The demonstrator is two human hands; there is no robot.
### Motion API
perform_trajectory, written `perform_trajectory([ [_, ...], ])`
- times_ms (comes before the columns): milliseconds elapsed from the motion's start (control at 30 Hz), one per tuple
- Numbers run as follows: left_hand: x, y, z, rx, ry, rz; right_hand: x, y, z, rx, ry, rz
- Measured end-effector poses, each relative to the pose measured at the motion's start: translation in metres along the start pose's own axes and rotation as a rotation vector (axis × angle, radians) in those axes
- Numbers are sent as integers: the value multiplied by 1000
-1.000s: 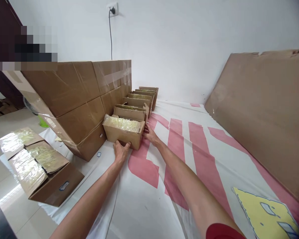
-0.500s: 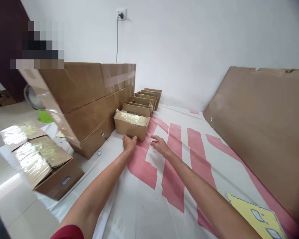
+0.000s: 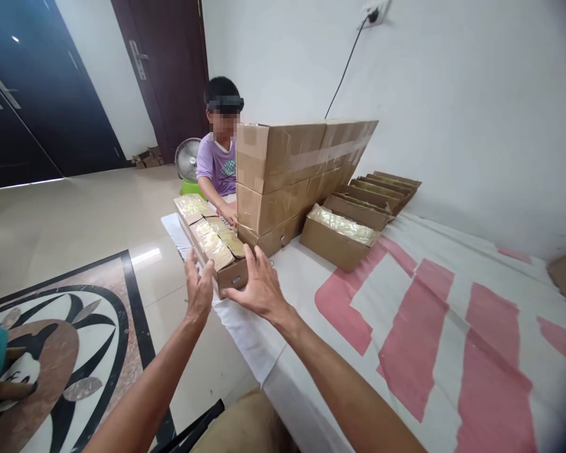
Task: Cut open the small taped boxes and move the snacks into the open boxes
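My left hand [image 3: 199, 288] and my right hand [image 3: 259, 289] reach toward the near end of an open cardboard box [image 3: 216, 247] whose flaps are covered in shiny plastic. Both hands have fingers spread and hold nothing; the right thumb lies near the box's front corner. The box sits at the edge of a white and pink sheet [image 3: 405, 314]. Further right, a row of small open boxes [image 3: 339, 236] filled with plastic-wrapped yellowish contents stands beside stacked large cartons [image 3: 283, 176].
A person in a purple shirt [image 3: 217, 167] sits behind the open box, a hand on it. A fan [image 3: 187, 158] and dark doors [image 3: 170, 69] stand behind. Polished floor with a patterned inlay [image 3: 51, 340] lies to the left. A cable [image 3: 349, 53] runs down the wall.
My view has swung left. Both hands left the small box in the row and moved over to the open box at the sheet's edge.
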State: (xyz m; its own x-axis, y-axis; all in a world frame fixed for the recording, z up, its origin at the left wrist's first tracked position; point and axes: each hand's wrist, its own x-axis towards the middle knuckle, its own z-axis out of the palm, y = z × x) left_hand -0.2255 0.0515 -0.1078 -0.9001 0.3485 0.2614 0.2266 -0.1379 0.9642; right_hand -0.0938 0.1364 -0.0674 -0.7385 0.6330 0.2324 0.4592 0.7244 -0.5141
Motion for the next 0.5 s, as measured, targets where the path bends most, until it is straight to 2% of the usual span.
perform_trajectory([
  [33, 8, -5, 5, -44, -30, -60, 12, -11, 8, -32, 6, 29],
  [100, 12, -12, 15, -92, -73, -84, 29, -22, 21, -68, 26, 80],
  [200, -5, -14, 20, -108, -87, -53, 34, -20, 28, -71, 72, 96],
  [267, -23, -13, 16, -112, -84, -55, 21, -10, 22, -55, 101, 73],
  [333, -40, -11, 7, -85, -59, -37, -7, 8, 8, -20, 93, 40],
  [400, -55, -9, -3, -43, -42, 11, -50, 31, -16, 37, 55, 7],
  [500, -79, -6, -15, -36, -151, 44, -136, 64, -60, 91, -15, -22],
])
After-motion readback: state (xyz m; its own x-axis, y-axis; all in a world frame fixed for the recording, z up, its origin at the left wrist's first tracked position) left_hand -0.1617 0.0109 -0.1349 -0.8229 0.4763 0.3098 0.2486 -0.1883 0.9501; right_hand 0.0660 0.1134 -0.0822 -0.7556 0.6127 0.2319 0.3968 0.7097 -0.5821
